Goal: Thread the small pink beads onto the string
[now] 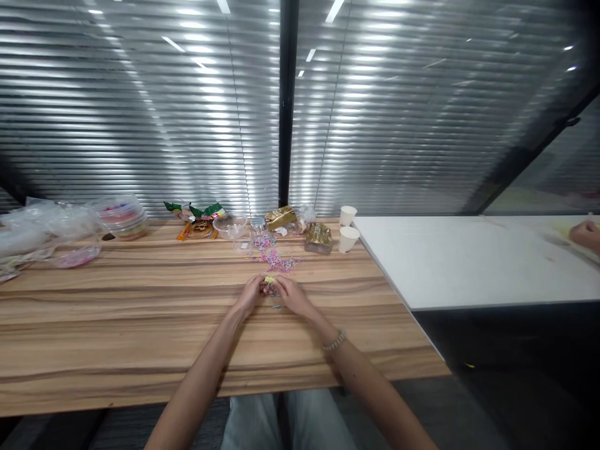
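My left hand (pixel 253 292) and my right hand (pixel 291 292) meet over the middle of the wooden table, fingers closed around a small yellow piece (pixel 269 279). Its exact kind is too small to make out. Under and between my fingers lie a few small bits, partly hidden by the hands. Just beyond the hands, a loose pile of tiny pink, purple and pale green pieces (pixel 280 261) is spread on the wood. A few greenish bits (pixel 276 307) lie on the near side of my fingers.
Behind the pile stand a clear bowl (pixel 229 227), a gold packet (pixel 280 217), a gold-topped box (pixel 319 239) and two paper cups (pixel 348 239). Stacked plastic tubs (pixel 122 219) and plastic bags (pixel 42 228) sit at left. Another person's hand (pixel 585 235) is over the white table (pixel 450 269).
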